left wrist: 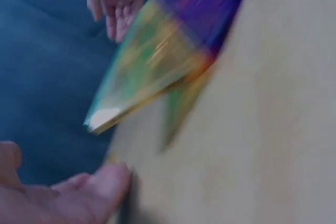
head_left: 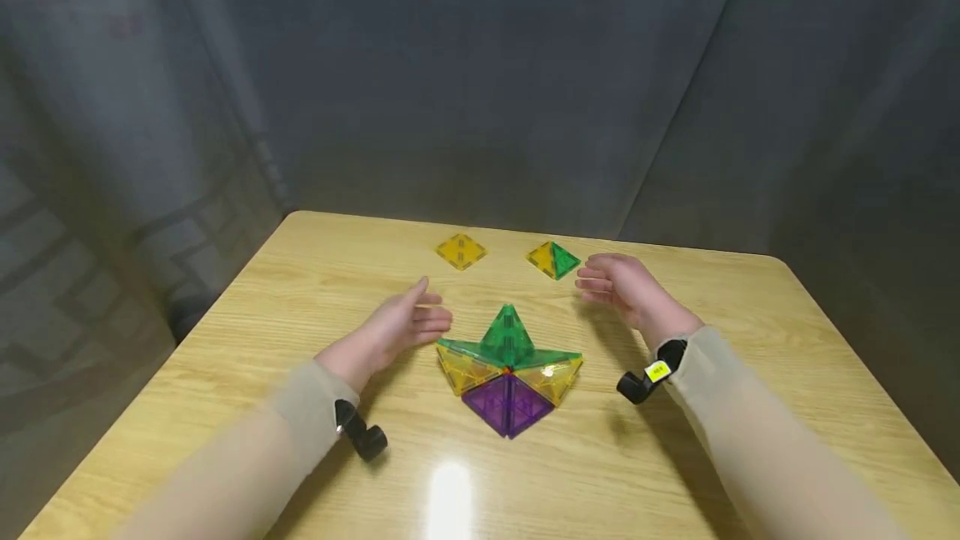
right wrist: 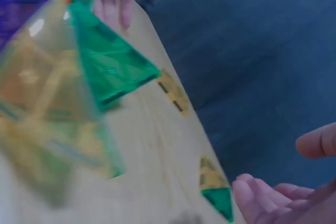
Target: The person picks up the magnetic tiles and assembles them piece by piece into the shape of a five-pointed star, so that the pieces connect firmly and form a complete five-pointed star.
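Observation:
In the middle of the table stands a structure of translucent magnetic tiles, with a green triangle point(head_left: 507, 332) rising at the back, yellow tiles point(head_left: 551, 375) on the sides and purple tiles point(head_left: 508, 405) in front. To its left, my left hand point(head_left: 408, 323) has its fingers extended near a corner of the structure and holds nothing. My right hand point(head_left: 618, 286) hovers behind and right of it, fingers loosely straight, near a flat yellow-and-green tile pair point(head_left: 553, 260). Another flat pair of yellow tiles point(head_left: 461, 252) lies at the back left. Both hands appear in each wrist view.
The wooden table point(head_left: 750, 357) has a rounded back edge. Grey cloth point(head_left: 480, 82) hangs behind it and along both sides. A light reflection shows on the front of the tabletop. Each wrist bears a small black camera point(head_left: 637, 386).

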`<state>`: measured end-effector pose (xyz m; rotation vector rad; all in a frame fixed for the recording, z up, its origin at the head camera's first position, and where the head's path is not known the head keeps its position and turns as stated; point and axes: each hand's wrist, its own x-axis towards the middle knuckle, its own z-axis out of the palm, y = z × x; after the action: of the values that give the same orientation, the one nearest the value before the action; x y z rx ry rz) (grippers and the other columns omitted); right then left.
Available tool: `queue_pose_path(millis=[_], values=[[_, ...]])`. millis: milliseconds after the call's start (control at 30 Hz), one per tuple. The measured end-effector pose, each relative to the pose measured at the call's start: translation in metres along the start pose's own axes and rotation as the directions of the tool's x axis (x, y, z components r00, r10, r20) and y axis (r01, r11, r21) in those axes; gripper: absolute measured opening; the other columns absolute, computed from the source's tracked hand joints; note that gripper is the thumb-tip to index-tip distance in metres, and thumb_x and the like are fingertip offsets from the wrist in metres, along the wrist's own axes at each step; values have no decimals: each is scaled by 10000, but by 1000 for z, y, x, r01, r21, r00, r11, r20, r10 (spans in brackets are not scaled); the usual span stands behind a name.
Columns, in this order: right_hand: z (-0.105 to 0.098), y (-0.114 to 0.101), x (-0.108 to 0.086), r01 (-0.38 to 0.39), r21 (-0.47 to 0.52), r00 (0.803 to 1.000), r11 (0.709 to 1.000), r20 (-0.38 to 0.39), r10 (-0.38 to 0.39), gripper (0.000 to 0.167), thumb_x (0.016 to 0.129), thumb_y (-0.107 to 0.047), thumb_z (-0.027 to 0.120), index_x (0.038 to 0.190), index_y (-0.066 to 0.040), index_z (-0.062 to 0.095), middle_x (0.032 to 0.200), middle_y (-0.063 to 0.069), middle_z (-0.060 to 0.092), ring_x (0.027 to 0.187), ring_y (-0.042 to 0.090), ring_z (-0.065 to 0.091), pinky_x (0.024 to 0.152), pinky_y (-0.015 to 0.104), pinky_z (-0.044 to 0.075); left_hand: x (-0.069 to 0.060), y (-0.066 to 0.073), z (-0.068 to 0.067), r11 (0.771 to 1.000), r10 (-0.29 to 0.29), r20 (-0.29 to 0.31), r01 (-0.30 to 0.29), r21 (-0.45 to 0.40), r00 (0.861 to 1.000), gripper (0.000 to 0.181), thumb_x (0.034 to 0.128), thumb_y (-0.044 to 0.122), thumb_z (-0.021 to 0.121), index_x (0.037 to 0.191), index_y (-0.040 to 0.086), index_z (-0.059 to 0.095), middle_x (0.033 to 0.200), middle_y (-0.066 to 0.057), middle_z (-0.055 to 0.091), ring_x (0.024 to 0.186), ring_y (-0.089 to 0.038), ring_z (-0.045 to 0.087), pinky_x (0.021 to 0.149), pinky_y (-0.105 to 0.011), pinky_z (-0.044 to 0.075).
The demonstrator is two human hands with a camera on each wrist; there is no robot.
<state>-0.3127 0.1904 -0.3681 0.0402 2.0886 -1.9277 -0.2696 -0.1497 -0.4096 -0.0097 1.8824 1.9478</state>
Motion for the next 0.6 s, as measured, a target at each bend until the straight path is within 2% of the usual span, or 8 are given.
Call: queue_pose_path(millis=[67, 133, 200, 300, 433, 533, 600], values=[[5, -10, 11, 5, -20, 999, 1000, 36, -4, 572, 1052, -160, 376, 1506, 111, 156, 1470, 336, 331, 1274, 376, 472, 1067, 423, 422, 9, 18, -13, 997, 2, -105, 6, 79, 994, 682, 1072, 462, 287, 1495, -74, 280, 1406, -305, 466, 1281, -404, 487, 1103, -474, 366], [13, -19, 24, 6, -33, 997, 999, 74, -3, 571, 1058, -160, 367, 1509, 112, 146, 1476, 338, 337, 1326, 416, 410, 1101, 461, 372, 20, 35, -27, 985, 3, -174, 27, 171, 985, 697, 1066, 477, 294, 1521, -48, 244, 1452, -295, 421, 1322, -407, 439, 1127, -471, 329], [24, -26, 38, -6, -17, 994, 1000, 109, 7, 568, 1058, -145, 366, 1509, 113, 138, 1478, 342, 337, 1347, 437, 380, 1121, 490, 332, 32, 49, -41, 969, -16, -209, 66, 237, 978, 732, 1055, 514, 285, 1555, -7, 170, 1506, -271, 359, 1375, -409, 365, 1172, -478, 226], [44, -29, 61, -52, 0, 987, 999, 153, 52, 553, 1059, -125, 358, 1516, 99, 142, 1496, 328, 325, 1360, 425, 373, 1132, 491, 314, 50, 61, -52, 956, -73, -231, 134, 261, 970, 779, 1035, 574, 263, 1579, 47, 83, 1556, -241, 283, 1424, -401, 272, 1196, -482, 108], [65, -20, 87, -156, 10, 975, 988, 159, 153, 546, 1055, -119, 370, 1533, 52, 168, 1490, 309, 349, 1336, 419, 412, 1095, 480, 377, 72, 62, -52, 955, -136, -233, 190, 229, 963, 824, 1012, 628, 271, 1584, 65, 89, 1574, -208, 268, 1435, -364, 270, 1199, -466, 109], [74, -13, 101, -220, 42, 968, 975, 131, 213, 555, 1050, -120, 399, 1543, 11, 180, 1486, 291, 362, 1316, 407, 433, 1062, 473, 420, 85, 59, -45, 960, -139, -226, 187, 209, 964, 823, 1009, 632, 281, 1583, 66, 117, 1568, -198, 293, 1423, -350, 304, 1190, -448, 177], [79, -10, 106, -236, 63, 966, 970, 125, 227, 572, 1046, -116, 413, 1552, -8, 168, 1506, 277, 338, 1329, 388, 418, 1066, 465, 416, 90, 57, -39, 964, -133, -230, 179, 194, 964, 806, 1013, 621, 293, 1588, 86, 110, 1558, -205, 310, 1413, -351, 322, 1181, -439, 216]])
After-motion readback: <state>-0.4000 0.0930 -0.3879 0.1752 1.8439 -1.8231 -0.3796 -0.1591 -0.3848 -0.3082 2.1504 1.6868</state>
